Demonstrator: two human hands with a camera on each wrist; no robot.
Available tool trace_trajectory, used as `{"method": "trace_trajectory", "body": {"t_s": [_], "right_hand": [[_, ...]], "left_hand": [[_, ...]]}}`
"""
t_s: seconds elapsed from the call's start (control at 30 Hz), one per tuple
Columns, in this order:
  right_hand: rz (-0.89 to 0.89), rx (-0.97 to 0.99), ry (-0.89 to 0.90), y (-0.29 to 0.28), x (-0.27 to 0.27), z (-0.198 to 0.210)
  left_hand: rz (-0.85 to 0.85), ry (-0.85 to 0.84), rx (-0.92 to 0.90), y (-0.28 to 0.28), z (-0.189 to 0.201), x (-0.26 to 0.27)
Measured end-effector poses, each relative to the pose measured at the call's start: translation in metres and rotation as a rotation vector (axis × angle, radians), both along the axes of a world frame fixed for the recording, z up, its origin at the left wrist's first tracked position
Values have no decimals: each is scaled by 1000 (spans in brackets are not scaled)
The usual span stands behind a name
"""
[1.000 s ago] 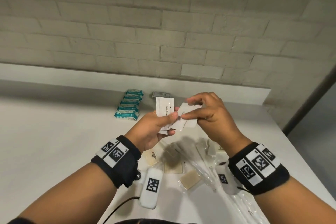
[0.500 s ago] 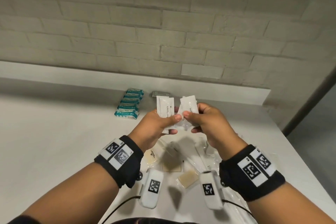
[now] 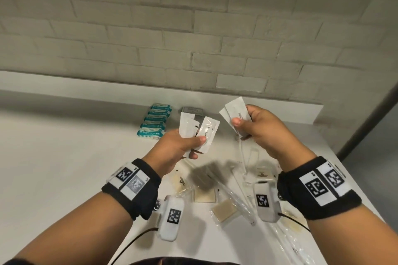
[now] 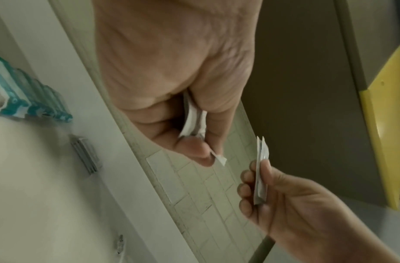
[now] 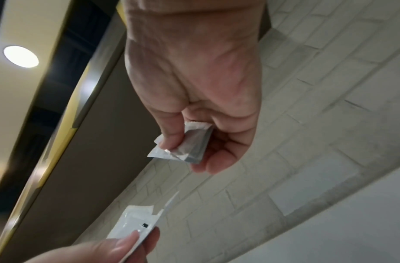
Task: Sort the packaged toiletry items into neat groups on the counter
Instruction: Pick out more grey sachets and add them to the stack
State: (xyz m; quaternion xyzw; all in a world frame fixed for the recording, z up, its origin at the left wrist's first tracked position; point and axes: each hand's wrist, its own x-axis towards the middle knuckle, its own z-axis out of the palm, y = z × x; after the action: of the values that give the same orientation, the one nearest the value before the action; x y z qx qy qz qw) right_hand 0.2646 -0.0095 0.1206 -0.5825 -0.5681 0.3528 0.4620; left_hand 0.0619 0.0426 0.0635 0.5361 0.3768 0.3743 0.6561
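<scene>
Above the white counter (image 3: 64, 157) my left hand (image 3: 183, 146) pinches a fan of white toiletry sachets (image 3: 198, 131) between thumb and fingers; the same sachets (image 4: 192, 119) show edge-on in the left wrist view. My right hand (image 3: 254, 129) grips two more white sachets (image 3: 234, 112), also seen as sachets (image 5: 183, 144) in the right wrist view. The hands are apart, with a clear gap between the two bundles. A row of teal-and-white packets (image 3: 155, 120) lies neatly at the back of the counter, with a small grey packet stack (image 3: 191, 111) beside it.
Below my hands lies a loose pile: beige soap bars in clear wrap (image 3: 224, 211), flat tan sachets (image 3: 204, 196) and long clear-wrapped sticks (image 3: 239, 196). A raised ledge (image 3: 280, 112) and brick wall close the back. The counter's right edge (image 3: 355, 178) drops off.
The hands met with their sachets together, then drew apart. My right hand has moved right and up with two sachets; the left keeps the rest.
</scene>
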Motion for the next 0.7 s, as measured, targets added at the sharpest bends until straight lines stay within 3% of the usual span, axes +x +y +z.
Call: {"method": "trace_trajectory", "body": {"t_s": [0.1, 0.17, 0.23, 0.3, 0.43, 0.47, 0.6, 0.7], "right_hand": [[88, 54, -357, 0, -3, 12], [254, 8, -634, 0, -12, 18], [347, -56, -859, -3, -27, 17], [295, -101, -904, -3, -35, 9], [117, -186, -756, 1, -27, -10], [65, -170, -652, 3, -24, -12], [11, -101, 20, 4, -22, -15], [94, -141, 161, 5, -29, -17]], "left_hand": [[-27, 198, 116, 2, 0, 0], [-74, 276, 170, 3, 2, 1], [-100, 213, 166, 3, 4, 5], [-97, 73, 108, 2, 7, 6], [-116, -184, -172, 4, 12, -5], [-141, -221, -211, 4, 11, -7], [-169, -163, -125, 3, 4, -9], [-167, -68, -44, 0, 1, -2]]}}
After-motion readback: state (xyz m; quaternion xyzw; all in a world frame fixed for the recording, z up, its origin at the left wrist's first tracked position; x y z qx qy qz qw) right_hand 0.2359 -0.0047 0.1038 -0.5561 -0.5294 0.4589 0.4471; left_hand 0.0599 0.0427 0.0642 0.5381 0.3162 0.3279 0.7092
